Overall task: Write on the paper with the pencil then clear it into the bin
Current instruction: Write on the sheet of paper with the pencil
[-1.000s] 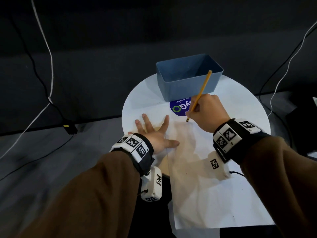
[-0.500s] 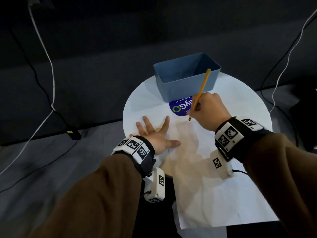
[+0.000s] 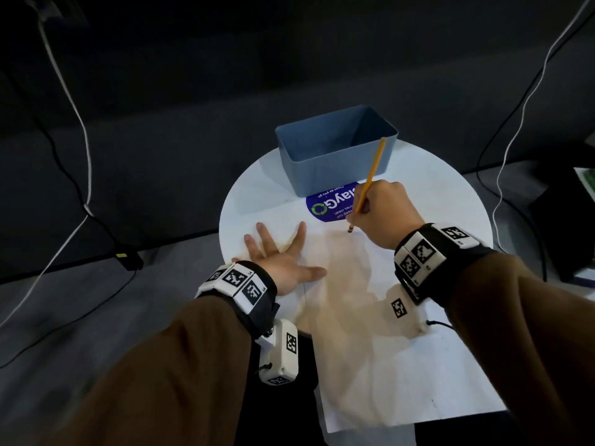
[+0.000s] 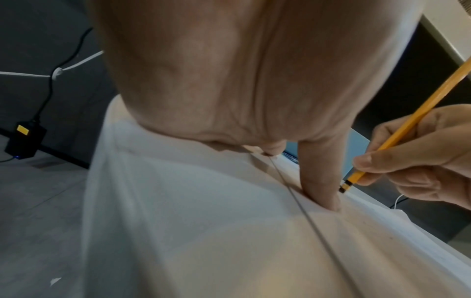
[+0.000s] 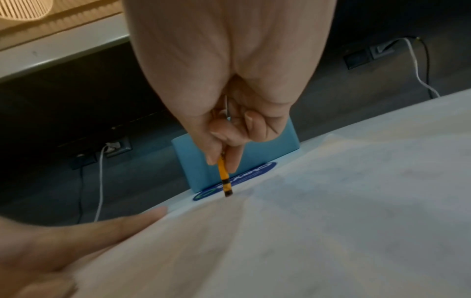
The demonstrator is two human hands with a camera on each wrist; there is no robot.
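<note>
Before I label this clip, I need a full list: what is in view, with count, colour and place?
paper: one, white, flat on the table's near half
pencil: one, yellow, tip down at the paper's far edge
bin: one, blue, far side of the table
sticker: one, blue, round, before the bin
table: one, white, round
cables: several, white and black, floor and walls
left hand: flat, fingers spread, on the table
right hand: grips the pencil

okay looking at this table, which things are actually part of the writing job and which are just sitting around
Part of the job:
pencil, gripped by the right hand
paper, pressed flat by the left hand
blue bin, nothing visible inside it

Just lying about:
round purple sticker on the table
cables and power adapter on the floor
</note>
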